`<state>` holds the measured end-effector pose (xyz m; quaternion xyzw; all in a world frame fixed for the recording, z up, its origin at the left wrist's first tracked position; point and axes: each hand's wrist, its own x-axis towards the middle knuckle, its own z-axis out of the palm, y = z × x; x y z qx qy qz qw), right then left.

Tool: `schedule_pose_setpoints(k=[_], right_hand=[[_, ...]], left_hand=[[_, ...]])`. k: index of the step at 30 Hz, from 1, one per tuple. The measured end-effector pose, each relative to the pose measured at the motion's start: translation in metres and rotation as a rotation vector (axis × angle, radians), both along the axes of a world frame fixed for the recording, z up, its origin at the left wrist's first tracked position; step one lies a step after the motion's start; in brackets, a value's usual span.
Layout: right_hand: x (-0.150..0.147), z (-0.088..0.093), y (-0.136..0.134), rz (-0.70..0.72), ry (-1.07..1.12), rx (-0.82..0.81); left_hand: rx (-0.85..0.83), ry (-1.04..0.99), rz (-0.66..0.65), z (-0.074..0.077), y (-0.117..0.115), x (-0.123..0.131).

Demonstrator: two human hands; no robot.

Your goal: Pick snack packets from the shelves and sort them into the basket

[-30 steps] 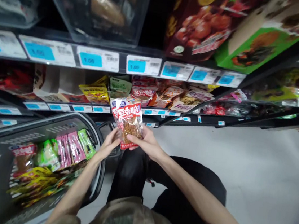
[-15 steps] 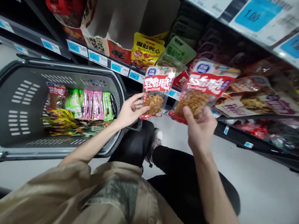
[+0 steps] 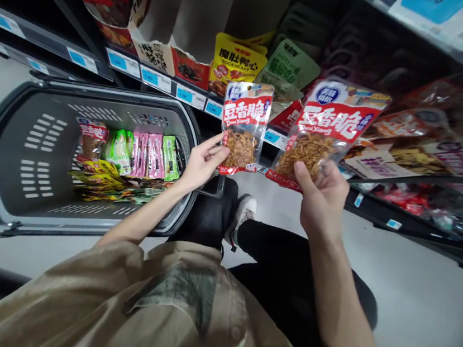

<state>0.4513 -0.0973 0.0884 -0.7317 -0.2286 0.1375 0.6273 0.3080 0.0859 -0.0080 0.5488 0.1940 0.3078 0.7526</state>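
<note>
I am crouched in front of low shop shelves. My left hand (image 3: 201, 161) pinches the lower edge of a small red-and-clear snack packet (image 3: 243, 127), held upright. My right hand (image 3: 321, 198) grips a second, matching snack packet (image 3: 327, 132) by its bottom, a little to the right and closer to the camera. Both packets show brown crunchy pieces through a clear window. The two packets are apart, side by side, in front of the bottom shelf.
A grey shopping basket (image 3: 12, 169) stands on the floor at my left, holding several pink, green and yellow packets (image 3: 132, 156). The shelves (image 3: 190, 96) carry more snack bags and blue price tags. My knees and a shoe (image 3: 243, 214) are below the hands. Pale floor lies at the right.
One second ago both hands held the packets together as one stack. The hands have since drawn apart, one packet in each, and my view has swung down and left toward the basket.
</note>
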Motion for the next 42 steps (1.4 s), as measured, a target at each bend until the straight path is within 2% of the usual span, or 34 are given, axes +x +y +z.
schedule_pose_setpoints(k=[5, 8, 12, 14, 18, 20, 22, 27, 33, 38, 42], right_hand=[[0.003, 0.0, -0.002, 0.03, 0.021, 0.006], [0.002, -0.002, -0.001, 0.048, 0.021, -0.008], [0.0, -0.002, 0.0, 0.057, 0.022, -0.025], [-0.001, 0.0, 0.001, 0.055, 0.024, -0.02], [-0.003, 0.002, 0.001, -0.01, 0.064, -0.007], [-0.005, 0.001, 0.001, -0.045, 0.085, -0.012], [-0.008, 0.0, 0.002, -0.051, 0.111, -0.03], [-0.015, 0.002, 0.005, -0.027, 0.086, -0.087], [-0.018, 0.005, 0.006, 0.014, 0.081, -0.127], [-0.016, -0.001, 0.004, 0.01, 0.084, -0.054], [-0.024, 0.003, 0.003, 0.003, 0.068, 0.01]], left_hand=[[-0.019, 0.001, 0.056, -0.008, 0.004, 0.0], [-0.058, -0.008, 0.039, -0.011, 0.004, 0.001], [-0.177, -0.031, 0.044, -0.004, 0.004, 0.002], [-0.322, -0.052, 0.024, 0.007, 0.007, 0.0], [-0.792, -0.059, -0.207, 0.03, 0.012, -0.01], [-0.941, -0.062, -0.255, 0.032, 0.013, -0.015], [-1.014, -0.048, -0.302, 0.027, 0.014, -0.018], [-1.068, -0.072, -0.439, 0.016, 0.016, -0.02], [-1.061, -0.05, -0.4, 0.024, 0.017, -0.019], [-1.017, -0.021, -0.46, 0.021, 0.017, -0.02], [-1.011, 0.019, -0.405, 0.03, 0.013, -0.023]])
